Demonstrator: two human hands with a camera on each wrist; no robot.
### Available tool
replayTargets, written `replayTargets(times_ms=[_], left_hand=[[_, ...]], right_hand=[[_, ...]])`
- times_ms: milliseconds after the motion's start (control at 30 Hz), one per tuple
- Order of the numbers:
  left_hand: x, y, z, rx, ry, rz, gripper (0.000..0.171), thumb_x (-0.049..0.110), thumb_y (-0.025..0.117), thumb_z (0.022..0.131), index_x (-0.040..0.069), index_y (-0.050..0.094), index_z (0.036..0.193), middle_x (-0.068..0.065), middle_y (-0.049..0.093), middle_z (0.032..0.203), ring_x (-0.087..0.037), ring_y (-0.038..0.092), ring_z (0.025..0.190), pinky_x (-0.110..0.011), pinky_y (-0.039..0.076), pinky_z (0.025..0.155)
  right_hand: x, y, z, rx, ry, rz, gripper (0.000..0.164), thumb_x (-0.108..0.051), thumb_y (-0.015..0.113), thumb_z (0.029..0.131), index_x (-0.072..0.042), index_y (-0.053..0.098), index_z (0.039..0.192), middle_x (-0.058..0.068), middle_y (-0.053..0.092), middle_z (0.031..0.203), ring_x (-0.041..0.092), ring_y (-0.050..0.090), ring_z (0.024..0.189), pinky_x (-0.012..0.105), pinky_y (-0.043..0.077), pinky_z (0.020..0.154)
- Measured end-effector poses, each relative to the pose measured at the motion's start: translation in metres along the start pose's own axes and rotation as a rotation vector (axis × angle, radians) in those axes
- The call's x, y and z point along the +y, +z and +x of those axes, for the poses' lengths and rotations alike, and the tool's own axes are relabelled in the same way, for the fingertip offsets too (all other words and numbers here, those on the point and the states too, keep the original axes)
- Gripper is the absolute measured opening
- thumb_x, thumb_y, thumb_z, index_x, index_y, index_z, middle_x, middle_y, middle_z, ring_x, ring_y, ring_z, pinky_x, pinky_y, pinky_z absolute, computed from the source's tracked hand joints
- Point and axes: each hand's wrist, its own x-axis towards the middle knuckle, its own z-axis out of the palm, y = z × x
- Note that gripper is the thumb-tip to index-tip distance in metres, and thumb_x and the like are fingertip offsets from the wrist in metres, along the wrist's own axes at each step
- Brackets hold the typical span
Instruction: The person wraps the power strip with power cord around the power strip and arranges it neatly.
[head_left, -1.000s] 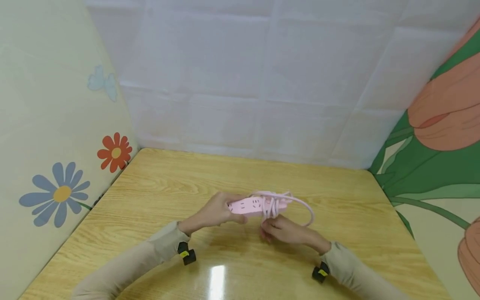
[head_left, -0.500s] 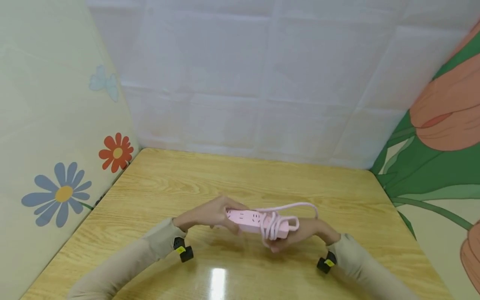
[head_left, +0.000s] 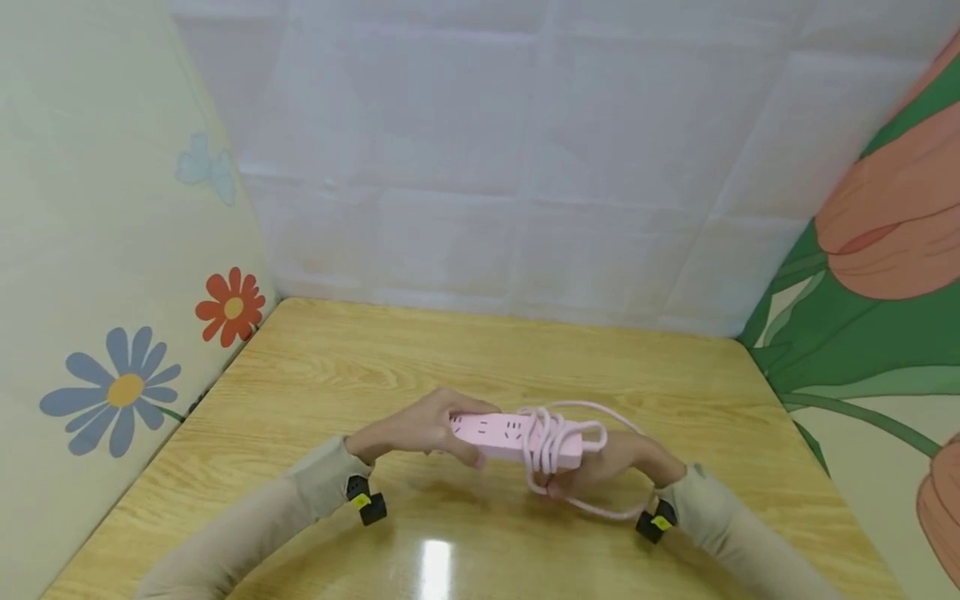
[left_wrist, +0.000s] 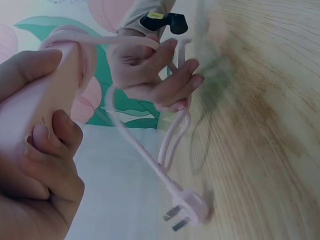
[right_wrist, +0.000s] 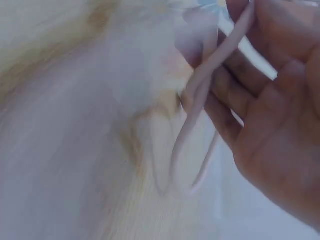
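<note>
A pink power strip (head_left: 491,435) is held over the wooden table, its socket face up in the head view. My left hand (head_left: 423,429) grips its left end, thumb on the near side. Several turns of the pink cord (head_left: 549,440) wrap round the strip's right end. My right hand (head_left: 600,467), beneath that end, holds the cord with curled fingers. In the left wrist view the cord's loose length hangs from the right hand (left_wrist: 150,75) down to a plug (left_wrist: 190,207) with metal prongs, close to the tabletop. In the right wrist view the cord (right_wrist: 200,90) crosses the fingers.
The wooden table (head_left: 360,350) spreads out around the hands. A white cloth (head_left: 480,167) hangs behind it. Flower-painted panels stand at the left (head_left: 112,250) and right (head_left: 862,333). Each wrist carries a small black camera.
The strip's right end has come nearer and lower. The right hand has shifted right, under that end. The loose cord now loops down in front of the right wrist.
</note>
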Motion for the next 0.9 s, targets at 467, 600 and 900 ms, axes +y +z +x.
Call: replayTargets(times_ms=[467, 600, 900], left_hand=[[-0.011, -0.003, -0.003, 0.119, -0.016, 0.029, 0.071, 0.032, 0.079, 0.073, 0.008, 0.059, 0.137, 0.002, 0.069, 0.098, -0.014, 0.060, 0.070, -0.027, 0.049, 0.055], [-0.009, -0.002, -0.003, 0.142, -0.033, 0.015, 0.074, 0.034, 0.079, 0.073, 0.007, 0.058, 0.138, -0.001, 0.067, 0.094, -0.013, 0.057, 0.066, -0.027, 0.045, 0.045], [-0.009, 0.000, -0.001, 0.192, -0.064, -0.041, 0.073, 0.034, 0.078, 0.074, 0.012, 0.057, 0.140, -0.005, 0.066, 0.094, -0.017, 0.057, 0.068, -0.027, 0.043, 0.040]], right_hand=[[0.030, 0.009, -0.006, 0.204, 0.274, -0.350, 0.016, -0.025, 0.056, 0.101, -0.015, 0.060, 0.113, 0.002, 0.062, 0.120, 0.017, 0.059, 0.112, 0.044, 0.047, 0.100], [0.033, 0.007, -0.004, 0.207, 0.216, -0.352, 0.012, -0.023, 0.058, 0.099, -0.016, 0.062, 0.108, -0.007, 0.063, 0.108, 0.009, 0.060, 0.103, 0.036, 0.051, 0.094], [0.035, 0.003, -0.002, 0.188, 0.158, -0.353, 0.015, -0.017, 0.056, 0.101, -0.012, 0.061, 0.114, -0.004, 0.061, 0.109, 0.010, 0.059, 0.103, 0.034, 0.051, 0.094]])
